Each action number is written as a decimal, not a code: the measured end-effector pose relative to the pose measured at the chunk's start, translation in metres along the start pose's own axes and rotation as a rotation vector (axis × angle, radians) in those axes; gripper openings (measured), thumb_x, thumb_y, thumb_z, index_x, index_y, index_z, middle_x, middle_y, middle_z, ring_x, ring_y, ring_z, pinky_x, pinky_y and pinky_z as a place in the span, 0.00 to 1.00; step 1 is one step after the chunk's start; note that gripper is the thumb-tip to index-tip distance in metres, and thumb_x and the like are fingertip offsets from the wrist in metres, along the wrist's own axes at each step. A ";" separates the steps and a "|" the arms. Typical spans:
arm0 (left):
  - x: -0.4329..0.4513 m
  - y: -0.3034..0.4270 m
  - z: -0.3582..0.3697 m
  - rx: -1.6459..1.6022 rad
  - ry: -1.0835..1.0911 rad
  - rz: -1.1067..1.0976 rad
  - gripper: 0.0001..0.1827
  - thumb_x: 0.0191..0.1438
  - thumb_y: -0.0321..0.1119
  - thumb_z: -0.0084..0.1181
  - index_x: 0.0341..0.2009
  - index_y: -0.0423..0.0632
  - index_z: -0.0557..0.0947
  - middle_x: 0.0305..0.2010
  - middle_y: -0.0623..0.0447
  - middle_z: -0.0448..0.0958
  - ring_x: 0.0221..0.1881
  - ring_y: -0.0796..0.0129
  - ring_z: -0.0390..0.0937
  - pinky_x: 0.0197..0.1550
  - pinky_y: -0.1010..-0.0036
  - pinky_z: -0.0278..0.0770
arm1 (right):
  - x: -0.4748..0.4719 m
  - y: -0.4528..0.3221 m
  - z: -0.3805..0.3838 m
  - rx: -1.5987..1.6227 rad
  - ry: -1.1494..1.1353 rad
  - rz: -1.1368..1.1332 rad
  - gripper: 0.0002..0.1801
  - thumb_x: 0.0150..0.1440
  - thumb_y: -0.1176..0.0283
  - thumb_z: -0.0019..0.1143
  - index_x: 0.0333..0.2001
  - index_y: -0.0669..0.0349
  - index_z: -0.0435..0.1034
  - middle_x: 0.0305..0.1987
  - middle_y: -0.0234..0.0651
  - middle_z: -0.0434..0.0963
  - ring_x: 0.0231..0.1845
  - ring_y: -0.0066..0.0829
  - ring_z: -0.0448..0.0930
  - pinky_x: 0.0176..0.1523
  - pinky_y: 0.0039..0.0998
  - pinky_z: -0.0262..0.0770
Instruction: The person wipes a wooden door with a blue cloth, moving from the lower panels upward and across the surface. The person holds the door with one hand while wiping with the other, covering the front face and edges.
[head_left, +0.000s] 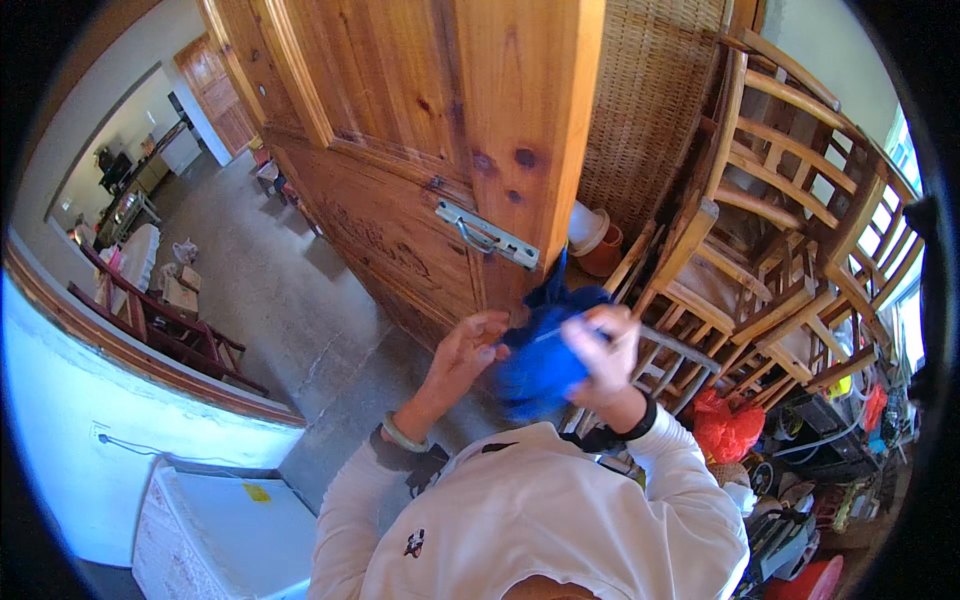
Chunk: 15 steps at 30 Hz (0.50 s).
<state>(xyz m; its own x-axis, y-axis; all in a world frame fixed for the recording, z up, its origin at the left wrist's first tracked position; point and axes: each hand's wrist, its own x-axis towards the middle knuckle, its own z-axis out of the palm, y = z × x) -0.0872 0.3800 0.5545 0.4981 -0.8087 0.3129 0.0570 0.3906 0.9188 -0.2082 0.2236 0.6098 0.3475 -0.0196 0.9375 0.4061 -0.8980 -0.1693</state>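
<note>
A bright blue cloth item (541, 367) with a darker blue part hangs just in front of the door's edge, blurred by motion. My right hand (606, 356), also blurred, grips its right side. At the left side of the cloth is my left hand (466, 354), thumb and fingers curved and apart; whether the fingertips touch the cloth cannot be told. Right above stands a wooden panel door (405, 172), with a metal latch bolt (487, 234) on its face near the edge. What the cloth item is exactly stays unclear.
Stacked wooden chairs (780, 217) crowd the right, with a red plastic bag (726, 426) below them. A woven panel (645, 112) and flower pots (600, 251) stand behind the door. A white chest-like appliance (232, 517) sits lower left. Concrete floor (247, 247) extends left into another room.
</note>
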 end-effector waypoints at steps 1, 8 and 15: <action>-0.003 -0.001 0.004 -0.038 0.046 0.086 0.18 0.62 0.35 0.50 0.54 0.43 0.71 0.47 0.49 0.75 0.50 0.67 0.73 0.55 0.71 0.71 | 0.004 -0.010 0.004 -0.115 -0.075 -0.099 0.38 0.37 0.73 0.68 0.56 0.61 0.67 0.46 0.42 0.71 0.41 0.43 0.74 0.47 0.40 0.72; -0.012 -0.012 -0.015 -0.349 0.016 -0.106 0.24 0.58 0.33 0.55 0.59 0.44 0.68 0.55 0.50 0.71 0.55 0.65 0.71 0.56 0.67 0.72 | 0.022 -0.016 0.015 0.279 -0.294 0.174 0.34 0.41 0.73 0.66 0.56 0.63 0.69 0.55 0.48 0.71 0.57 0.46 0.72 0.58 0.37 0.70; 0.020 0.004 0.007 0.133 -0.105 0.234 0.20 0.50 0.27 0.61 0.49 0.45 0.77 0.51 0.47 0.73 0.51 0.61 0.73 0.55 0.68 0.70 | 0.024 0.025 -0.016 -0.211 -0.391 -0.031 0.26 0.35 0.80 0.59 0.43 0.52 0.76 0.50 0.38 0.71 0.43 0.36 0.73 0.45 0.36 0.71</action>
<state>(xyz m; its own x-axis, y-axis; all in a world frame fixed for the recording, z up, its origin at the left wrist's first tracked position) -0.0834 0.3623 0.5660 0.3916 -0.7473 0.5368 -0.1662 0.5164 0.8401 -0.2029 0.1933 0.6328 0.6477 0.1402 0.7489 0.2542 -0.9664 -0.0390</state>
